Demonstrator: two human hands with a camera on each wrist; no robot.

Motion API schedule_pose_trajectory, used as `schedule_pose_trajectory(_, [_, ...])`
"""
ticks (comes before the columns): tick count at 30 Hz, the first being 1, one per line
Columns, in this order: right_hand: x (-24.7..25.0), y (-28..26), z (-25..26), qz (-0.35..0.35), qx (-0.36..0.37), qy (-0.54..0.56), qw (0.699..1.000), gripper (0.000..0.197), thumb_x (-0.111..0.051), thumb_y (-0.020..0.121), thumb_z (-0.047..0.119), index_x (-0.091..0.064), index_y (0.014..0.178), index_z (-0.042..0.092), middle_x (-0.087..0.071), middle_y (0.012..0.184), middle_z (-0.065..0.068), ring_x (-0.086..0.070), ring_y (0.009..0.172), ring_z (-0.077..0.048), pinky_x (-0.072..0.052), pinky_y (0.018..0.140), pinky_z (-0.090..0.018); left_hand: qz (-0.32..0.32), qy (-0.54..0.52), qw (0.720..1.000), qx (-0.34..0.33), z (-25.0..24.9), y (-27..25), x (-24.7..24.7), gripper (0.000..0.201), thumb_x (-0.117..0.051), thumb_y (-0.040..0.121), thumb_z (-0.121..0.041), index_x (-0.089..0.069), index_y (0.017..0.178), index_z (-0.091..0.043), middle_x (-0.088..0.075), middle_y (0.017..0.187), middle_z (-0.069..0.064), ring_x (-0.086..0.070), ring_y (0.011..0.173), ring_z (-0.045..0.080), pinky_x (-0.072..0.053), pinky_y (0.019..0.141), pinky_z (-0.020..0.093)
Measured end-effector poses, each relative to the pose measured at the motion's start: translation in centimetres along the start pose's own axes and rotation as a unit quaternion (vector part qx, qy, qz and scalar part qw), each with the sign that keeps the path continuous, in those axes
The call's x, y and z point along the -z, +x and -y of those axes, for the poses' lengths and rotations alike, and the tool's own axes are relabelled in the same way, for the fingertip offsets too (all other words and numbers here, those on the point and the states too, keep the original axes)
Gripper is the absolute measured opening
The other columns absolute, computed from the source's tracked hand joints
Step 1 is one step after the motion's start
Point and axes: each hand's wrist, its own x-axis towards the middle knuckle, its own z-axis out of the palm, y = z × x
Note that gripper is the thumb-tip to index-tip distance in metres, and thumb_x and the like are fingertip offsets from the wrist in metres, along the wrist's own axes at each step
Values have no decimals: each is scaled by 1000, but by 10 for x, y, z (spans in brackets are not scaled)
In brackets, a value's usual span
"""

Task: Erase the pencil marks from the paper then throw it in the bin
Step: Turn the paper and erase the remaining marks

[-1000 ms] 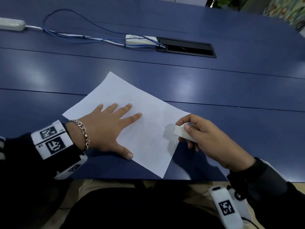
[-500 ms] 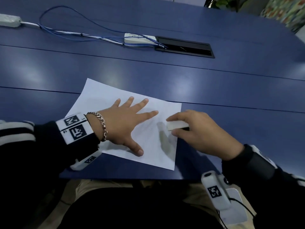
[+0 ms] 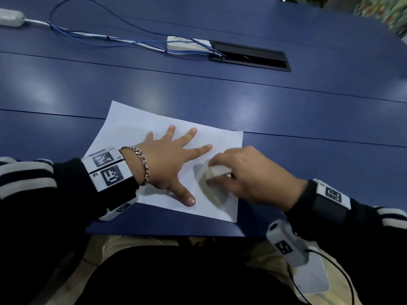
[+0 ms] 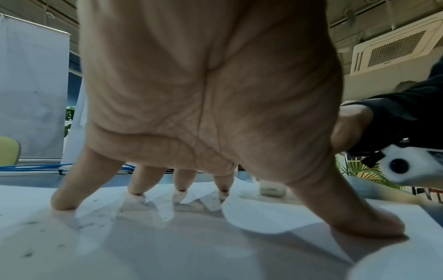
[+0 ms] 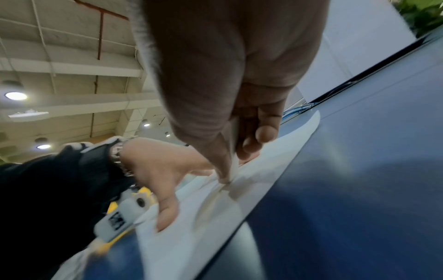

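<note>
Left hand (image 3: 167, 164) splayed flat on paper (image 3: 136, 126) to pin it on blue table (image 3: 308, 128); right hand (image 3: 253, 175) pinching white eraser (image 3: 217, 172) against sheet's right part, rubbing marks.

The eraser (image 3: 217, 172) is smeared by motion blur and mostly covered by the right hand (image 3: 253, 175). Pencil marks on the paper (image 3: 132, 124) are too faint to read. At twelve o'clock, the table (image 3: 308, 106) runs past the frame's edge.
</note>
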Motion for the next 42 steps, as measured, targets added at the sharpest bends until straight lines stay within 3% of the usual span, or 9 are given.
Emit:
schedule_pose_trajectory(3, [5,9,-11,-38,-39,-3,999,38,-61,95,50,-64,129,32,-66,104,4,-62,97,-20,-49,86,-36,5,-5,1000,2,0,0,1,143,-65,46,-101,29,148,-64,38,165,-13,23,157,39,-9,120,75])
schedule_pose_trajectory(8, [1,-5,1,42,15,4,999,36,-60,96,52,-64,126,35,-63,99,5,-59,90,-18,-50,82,-35,11,-5,1000,3,-1,0,1,143,-64,46,-102,30,147,-65,39,165,-13,23,156,40,-9,120,75])
schedule_pose_trajectory(12, [5,7,-13,-30,-40,4,999,35,-60,97,46,-65,128,32,-63,102,2,-61,98,-23,-51,87,-39,12,-1,1000,5,-1,-1,2,143,-64,46,-102,31,146,-65,40,164,-13,23,156,39,-10,119,75])
schedule_pose_trajectory(17, [-4,-12,-1,22,22,11,999,31,-59,96,50,-65,121,34,-58,93,7,-57,88,-19,-52,80,-38,23,-3,1000,12,-3,-2,3,143,-66,47,-100,31,146,-65,41,163,-14,25,156,39,-10,119,76])
schedule_pose_trajectory(22, [1,2,-14,-47,-32,20,998,33,-62,96,42,-66,127,31,-61,100,4,-58,89,-19,-52,86,-39,14,-3,1000,11,-3,-2,3,142,-63,46,-102,31,145,-66,39,164,-13,22,157,39,-13,118,75])
schedule_pose_trajectory(27, [-9,-22,8,30,48,23,998,24,-62,96,40,-64,119,33,-55,93,7,-57,82,-18,-52,77,-38,15,-2,1000,15,-4,-3,4,142,-63,46,-102,30,146,-65,39,165,-13,22,157,39,-12,118,75])
schedule_pose_trajectory(32, [-2,-1,-6,-41,-10,24,999,31,-63,96,43,-67,125,32,-60,97,4,-61,92,-21,-52,84,-38,15,-1,1000,14,-4,-3,3,142,-61,45,-103,31,146,-65,38,165,-13,21,157,40,-14,117,75])
schedule_pose_trajectory(37, [-10,-27,15,43,73,22,996,19,-61,95,37,-65,113,31,-55,90,7,-53,75,-16,-52,72,-36,20,1,1000,19,-5,-4,4,143,-63,45,-102,30,147,-65,40,164,-13,22,157,39,-12,118,74])
schedule_pose_trajectory(42, [-3,-4,-2,-30,11,24,999,31,-62,93,47,-66,121,34,-55,92,8,-53,82,-16,-53,79,-38,20,0,1000,15,-4,-4,4,141,-62,46,-103,31,146,-65,39,164,-13,22,157,39,-14,118,75])
